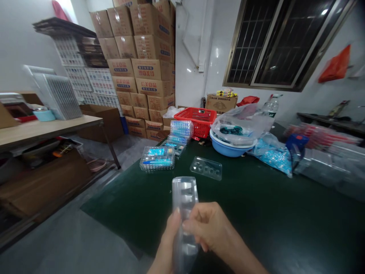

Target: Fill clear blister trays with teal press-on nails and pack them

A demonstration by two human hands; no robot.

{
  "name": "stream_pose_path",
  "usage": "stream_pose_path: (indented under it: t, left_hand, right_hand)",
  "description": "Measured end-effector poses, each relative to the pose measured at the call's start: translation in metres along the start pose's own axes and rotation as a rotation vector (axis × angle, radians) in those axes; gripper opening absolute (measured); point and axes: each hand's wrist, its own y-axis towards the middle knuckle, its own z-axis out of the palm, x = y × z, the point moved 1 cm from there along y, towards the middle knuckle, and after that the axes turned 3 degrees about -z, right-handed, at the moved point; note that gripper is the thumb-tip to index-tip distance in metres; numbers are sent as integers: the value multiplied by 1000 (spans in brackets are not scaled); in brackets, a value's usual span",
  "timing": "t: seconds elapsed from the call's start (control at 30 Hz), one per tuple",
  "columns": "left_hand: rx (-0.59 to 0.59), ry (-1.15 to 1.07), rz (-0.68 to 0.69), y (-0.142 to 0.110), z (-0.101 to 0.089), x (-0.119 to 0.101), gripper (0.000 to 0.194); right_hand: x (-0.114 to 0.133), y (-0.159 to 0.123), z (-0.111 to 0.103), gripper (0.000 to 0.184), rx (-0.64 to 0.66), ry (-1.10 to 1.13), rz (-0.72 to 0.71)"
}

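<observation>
A stack of clear plastic blister trays (184, 190) is held upright over the near part of the green table. My left hand (170, 238) is closed round its left side, thumb along the edge. The fingers of my right hand (207, 226) pinch at the right edge of the stack, bent and slightly blurred. Beyond the hands, a single clear blister tray (205, 168) lies flat on the table. Farther left sits a pile of filled blister packs (157, 158) with blue contents.
Behind stand more filled packs (181, 131), a red basket (199, 118), a blue basin (230, 149) and a bag of blue packets (272, 152). Clear trays (325, 163) are stacked at right. Cartons (151, 68) rise behind; a wooden table (54, 125) stands left.
</observation>
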Motion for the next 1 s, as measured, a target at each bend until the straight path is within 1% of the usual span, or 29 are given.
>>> stream_pose_path:
  t: [0.1,0.17,0.2,0.27,0.33,0.4,0.47,0.5,0.57,0.67,0.77,0.83,0.9,0.97,1.0]
  left_hand:
    - [-47,59,25,2,0,1,41]
    - [-84,113,85,3,4,-1,34]
    - [-104,135,123,4,5,-2,33]
    - [-126,145,175,6,7,-5,39]
    - [-118,115,156,8,7,-6,41]
    - [-135,66,82,7,5,-7,30]
    - [-204,23,8,5,2,-8,18]
    - [-244,6,-14,3,1,-9,17]
    - [-308,-15,-19,1,-1,-13,16]
    - [-343,-43,23,-1,-7,-25,18]
    - [-334,-93,142,-2,-22,-46,29]
    - [-359,-122,244,-7,-33,-64,37]
    - [-392,-133,323,-16,-42,-80,46]
    - [-399,-123,363,-27,-45,-90,52]
    - [-389,-116,371,-31,-44,-92,54]
  right_hand:
    - [5,-5,3,13,-7,-10,-12]
    - [11,-9,5,18,-48,-55,-37]
    - [15,-10,7,22,-77,-87,-59]
    - [19,-13,10,27,-127,-125,-96]
    - [19,-13,12,28,-138,-95,-118]
    - [18,-13,12,27,-130,-41,-121]
    - [17,-13,11,23,-128,0,-125]
    - [17,-14,8,21,-134,14,-124]
    - [22,-18,2,20,-169,21,-121]
    - [34,-26,-13,24,-281,-51,-146]
    - [44,-31,-26,25,-374,-240,-224]
    - [42,-28,-28,22,-395,-483,-261]
    - [28,-18,-24,16,-363,-780,-193]
    - [9,-3,-17,9,-270,-1059,-67]
    - [-1,5,-14,12,-207,-1176,-20]
